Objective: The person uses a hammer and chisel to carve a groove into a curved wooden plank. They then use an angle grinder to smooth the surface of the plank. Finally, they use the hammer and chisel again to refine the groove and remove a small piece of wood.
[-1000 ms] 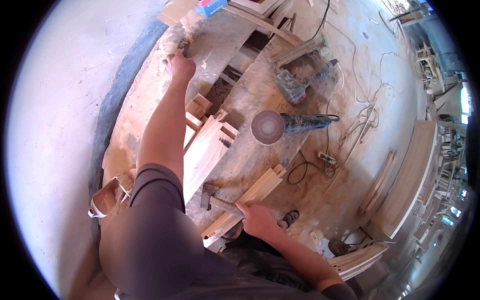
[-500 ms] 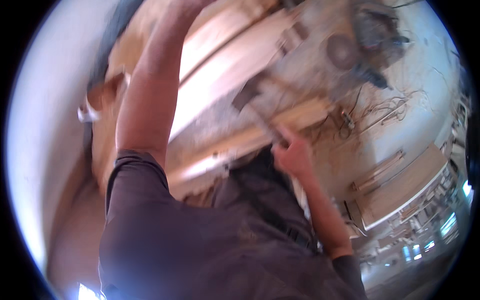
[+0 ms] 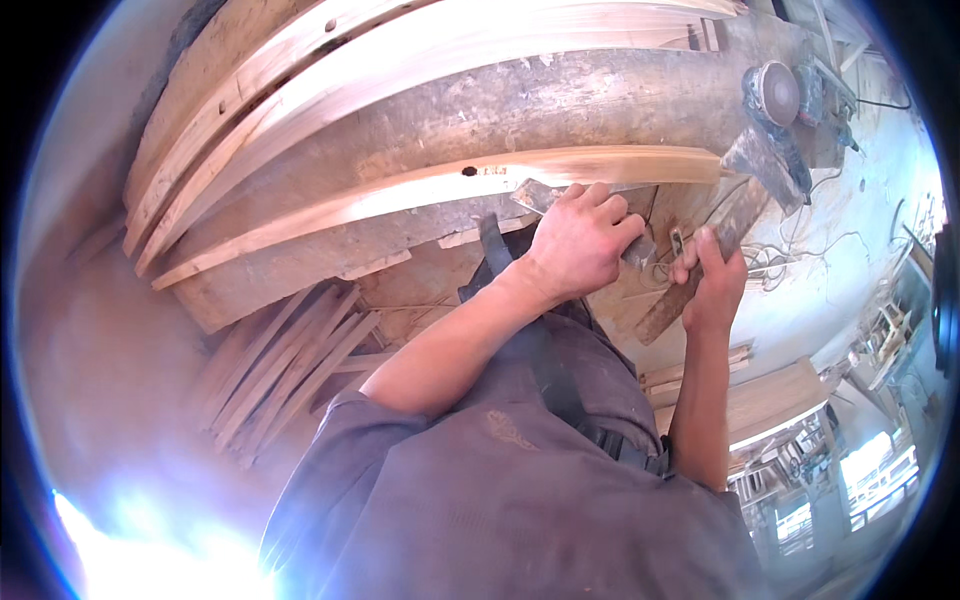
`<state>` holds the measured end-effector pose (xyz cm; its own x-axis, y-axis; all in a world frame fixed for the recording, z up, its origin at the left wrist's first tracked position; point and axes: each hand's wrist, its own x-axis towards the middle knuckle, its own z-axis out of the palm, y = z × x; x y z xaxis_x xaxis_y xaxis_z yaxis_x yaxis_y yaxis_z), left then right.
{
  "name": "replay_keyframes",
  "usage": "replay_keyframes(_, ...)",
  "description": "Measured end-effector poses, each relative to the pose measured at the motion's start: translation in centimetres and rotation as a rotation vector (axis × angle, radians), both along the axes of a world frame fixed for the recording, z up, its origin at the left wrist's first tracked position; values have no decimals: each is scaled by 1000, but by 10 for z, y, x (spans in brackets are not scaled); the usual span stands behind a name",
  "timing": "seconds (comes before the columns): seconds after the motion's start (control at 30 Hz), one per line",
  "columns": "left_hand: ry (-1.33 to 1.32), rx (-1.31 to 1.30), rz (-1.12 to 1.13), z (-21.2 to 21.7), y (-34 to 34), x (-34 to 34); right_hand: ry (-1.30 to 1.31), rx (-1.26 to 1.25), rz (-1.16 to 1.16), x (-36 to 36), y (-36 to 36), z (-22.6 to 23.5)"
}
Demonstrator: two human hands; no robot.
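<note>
Left hand (image 3: 575, 240) grips metal tool (image 3: 540, 196); right hand (image 3: 712, 280) grips wooden handle (image 3: 672, 305).

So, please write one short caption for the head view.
Left hand and right hand grip a tool beside a wooden plank.

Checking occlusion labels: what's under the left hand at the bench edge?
The left hand covers part of a flat metal tool lying by the pale wood strip on the workbench. The tool's end pokes out left; the rest, including the grip, is hidden.
</note>
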<state>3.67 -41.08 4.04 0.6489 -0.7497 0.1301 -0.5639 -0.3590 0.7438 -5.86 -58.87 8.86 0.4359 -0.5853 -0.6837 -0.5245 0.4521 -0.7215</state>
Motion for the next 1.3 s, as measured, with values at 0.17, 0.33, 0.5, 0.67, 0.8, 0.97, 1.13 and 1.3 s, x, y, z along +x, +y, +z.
replay_keyframes(0.17,-33,36,16,-26,1,-5,-11,-62,149,-54,12,-12)
replay_keyframes(0.33,-123,80,99,-26,-3,-3,22,-44,191,-84,33,-13)
replay_keyframes(0.5,-35,117,147,-36,0,3,-41,9,143,-98,37,-13)
replay_keyframes(0.67,210,381,77,-13,-2,18,-142,-131,69,-87,38,-10)
replay_keyframes(0.8,180,366,140,-23,-3,16,31,-207,50,-60,74,-22)
replay_keyframes(0.97,79,175,213,-33,-3,18,313,-401,593,-87,68,-55)
replay_keyframes(1.13,19,204,202,-38,-2,12,170,-954,194,-79,38,-27)
replay_keyframes(1.3,24,259,192,-43,-9,10,-194,-77,-130,-66,22,-3)
